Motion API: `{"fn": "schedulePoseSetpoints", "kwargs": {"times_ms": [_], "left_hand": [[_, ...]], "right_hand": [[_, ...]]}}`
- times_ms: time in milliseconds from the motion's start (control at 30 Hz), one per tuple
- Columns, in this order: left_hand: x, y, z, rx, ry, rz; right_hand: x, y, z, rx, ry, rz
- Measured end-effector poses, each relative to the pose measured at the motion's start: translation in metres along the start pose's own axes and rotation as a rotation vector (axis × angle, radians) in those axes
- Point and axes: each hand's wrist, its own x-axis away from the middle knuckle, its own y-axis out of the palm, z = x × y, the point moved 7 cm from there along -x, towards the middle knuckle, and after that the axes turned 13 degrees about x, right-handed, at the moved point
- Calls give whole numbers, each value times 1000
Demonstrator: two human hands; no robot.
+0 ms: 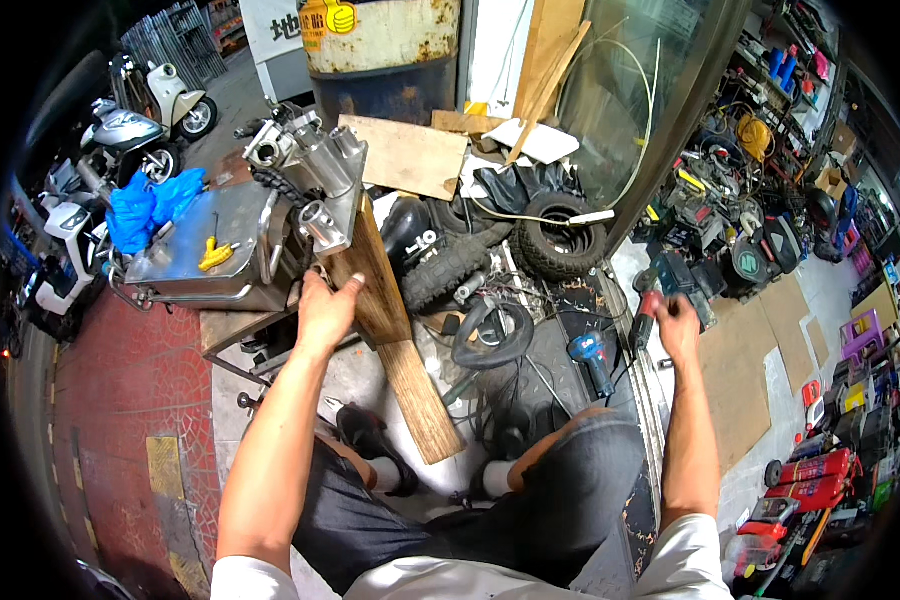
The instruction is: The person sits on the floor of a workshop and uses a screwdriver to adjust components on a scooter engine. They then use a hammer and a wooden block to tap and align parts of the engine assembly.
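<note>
My left hand (326, 310) grips the left edge of a wooden plank (372, 275), its thumb against the wood and its other fingers partly hidden. On the plank's upper end sits a silver metal part (320, 165) with round tubes on a flat plate, just above that hand. A second wooden board (418, 402) slants down from the plank toward my feet. Off to the right, my right hand (680, 328) is closed at a red-and-black power tool (646, 312); its fingertips are partly hidden. A blue cordless tool (592, 362) lies left of this hand.
A metal box (240, 235) with blue plastic bags (150, 205) stands at left. Tyres (560, 238), a black hose (494, 335) and cables clutter the middle. Flat cardboard (720, 400), tool piles and red fire extinguishers (810, 480) lie right; parked scooters (125, 135) stand far left.
</note>
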Motion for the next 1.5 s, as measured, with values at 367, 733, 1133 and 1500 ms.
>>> {"fn": "schedulePoseSetpoints", "kwargs": {"times_ms": [367,733,1133,1500], "left_hand": [[-31,21,-29,346,-25,-120],[-62,-2,-88,213,-120,-30],[-82,-17,-111,93,-366,23],[-80,-22,-114,33,-467,70]], "right_hand": [[-123,149,-217,-153,-292,-427],[-243,340,-370,-93,-333,-440],[-393,435,-514,170,-463,-160],[-440,543,-542,282,-704,-312]]}}
